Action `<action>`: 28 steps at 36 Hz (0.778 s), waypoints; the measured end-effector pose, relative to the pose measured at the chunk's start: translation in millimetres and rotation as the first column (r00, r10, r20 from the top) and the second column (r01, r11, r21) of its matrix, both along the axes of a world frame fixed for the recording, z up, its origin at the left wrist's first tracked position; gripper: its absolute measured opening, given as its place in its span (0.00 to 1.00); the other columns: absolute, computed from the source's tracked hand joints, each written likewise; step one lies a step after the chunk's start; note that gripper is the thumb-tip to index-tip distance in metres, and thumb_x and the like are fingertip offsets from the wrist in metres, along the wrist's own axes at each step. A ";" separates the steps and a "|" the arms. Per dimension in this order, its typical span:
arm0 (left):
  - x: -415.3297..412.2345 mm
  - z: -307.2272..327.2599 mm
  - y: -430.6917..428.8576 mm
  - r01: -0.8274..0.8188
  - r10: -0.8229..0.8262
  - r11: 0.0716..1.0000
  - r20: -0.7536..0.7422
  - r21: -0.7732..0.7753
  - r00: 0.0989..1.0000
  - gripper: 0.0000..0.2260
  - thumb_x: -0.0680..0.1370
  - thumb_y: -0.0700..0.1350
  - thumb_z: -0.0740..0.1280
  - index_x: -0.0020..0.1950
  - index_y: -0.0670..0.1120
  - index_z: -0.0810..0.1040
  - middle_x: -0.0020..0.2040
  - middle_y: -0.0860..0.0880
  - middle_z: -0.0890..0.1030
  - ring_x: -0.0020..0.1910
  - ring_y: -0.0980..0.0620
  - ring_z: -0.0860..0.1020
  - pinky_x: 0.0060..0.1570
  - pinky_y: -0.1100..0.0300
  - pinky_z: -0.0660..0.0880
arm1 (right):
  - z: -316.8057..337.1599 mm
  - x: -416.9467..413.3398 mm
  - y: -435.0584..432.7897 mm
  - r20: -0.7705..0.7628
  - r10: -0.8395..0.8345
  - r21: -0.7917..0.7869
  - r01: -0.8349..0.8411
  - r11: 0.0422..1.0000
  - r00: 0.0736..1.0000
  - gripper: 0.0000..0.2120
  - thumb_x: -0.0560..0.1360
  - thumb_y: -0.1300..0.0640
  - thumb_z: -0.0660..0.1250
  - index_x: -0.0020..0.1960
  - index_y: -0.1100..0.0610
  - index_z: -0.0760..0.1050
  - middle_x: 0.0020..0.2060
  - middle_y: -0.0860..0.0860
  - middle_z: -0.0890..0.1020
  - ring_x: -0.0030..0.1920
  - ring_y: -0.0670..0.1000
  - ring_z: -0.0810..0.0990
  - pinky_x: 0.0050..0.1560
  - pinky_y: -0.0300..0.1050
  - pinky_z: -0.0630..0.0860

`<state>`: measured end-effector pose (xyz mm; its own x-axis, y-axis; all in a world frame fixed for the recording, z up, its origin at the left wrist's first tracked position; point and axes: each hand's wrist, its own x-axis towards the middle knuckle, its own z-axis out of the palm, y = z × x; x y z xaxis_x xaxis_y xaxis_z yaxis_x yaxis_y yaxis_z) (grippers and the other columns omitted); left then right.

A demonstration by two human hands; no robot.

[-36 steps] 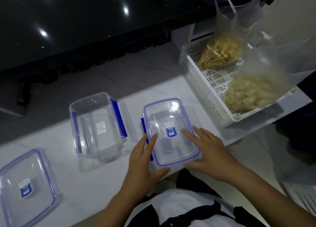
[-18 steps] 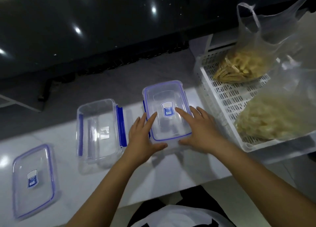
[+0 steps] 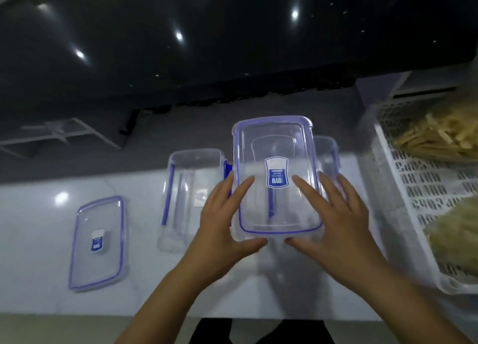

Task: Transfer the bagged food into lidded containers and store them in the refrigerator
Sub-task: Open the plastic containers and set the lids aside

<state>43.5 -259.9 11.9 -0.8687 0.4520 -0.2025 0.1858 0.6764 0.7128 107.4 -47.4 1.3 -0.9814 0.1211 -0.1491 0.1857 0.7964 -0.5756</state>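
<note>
A clear lid (image 3: 274,141) with a blue seal and a blue label is held up above the white counter (image 3: 38,214). My left hand (image 3: 219,229) pinches its near left corner and my right hand (image 3: 333,222) its near right corner, fingers on top and thumbs under the near edge. Its clear container (image 3: 328,154) shows behind the lid's right side. A second open container (image 3: 191,196) with blue clips stands to the left. Two clear bags of food, yellow sticks (image 3: 439,136) and pale pieces (image 3: 460,235), lie in the white basket (image 3: 413,188).
Another loose lid (image 3: 98,240) lies flat on the counter at the left. The slotted basket fills the right side of the counter. A dark glossy surface (image 3: 232,33) rises behind the counter. The counter's near edge runs just under my forearms.
The lid lay on the middle container under both hands. Now it is lifted off and raised towards me. The view has shifted right to left, so the basket sits further right.
</note>
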 end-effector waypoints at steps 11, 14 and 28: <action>1.8 3.6 -247.1 -0.143 0.145 0.989 -0.091 0.018 0.985 0.47 0.64 0.64 0.73 0.78 0.68 0.53 0.80 0.65 0.52 0.80 0.60 0.50 0.76 0.41 0.59 | 2.6 -21.5 -239.8 -0.016 0.168 -0.016 -0.168 0.986 0.986 0.47 0.69 0.30 0.67 0.66 0.20 0.30 0.77 0.35 0.37 0.75 0.42 0.29 0.77 0.53 0.39; -2.8 -9.6 -316.1 -0.136 0.133 0.991 -0.140 -0.010 0.981 0.46 0.66 0.61 0.77 0.79 0.58 0.58 0.81 0.56 0.56 0.80 0.53 0.56 0.75 0.41 0.61 | -15.4 -24.6 -306.5 -0.012 0.187 -0.067 -0.188 0.980 0.982 0.46 0.70 0.33 0.69 0.68 0.20 0.33 0.78 0.37 0.39 0.77 0.42 0.34 0.77 0.50 0.42; -9.6 -110.5 -421.8 -0.081 0.063 0.969 -0.081 -0.233 0.995 0.46 0.66 0.67 0.73 0.79 0.59 0.57 0.80 0.47 0.60 0.76 0.36 0.63 0.73 0.41 0.59 | -91.7 -43.1 -407.2 0.257 0.172 0.083 -0.199 0.977 0.951 0.48 0.68 0.37 0.71 0.71 0.28 0.36 0.80 0.42 0.50 0.80 0.50 0.47 0.75 0.49 0.47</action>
<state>33.9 -681.7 -98.6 -0.9135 0.3347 -0.2314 0.1756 0.8372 0.5180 64.3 -454.5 -90.4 -0.9220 -0.0307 -0.3860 0.1550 0.8842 -0.4406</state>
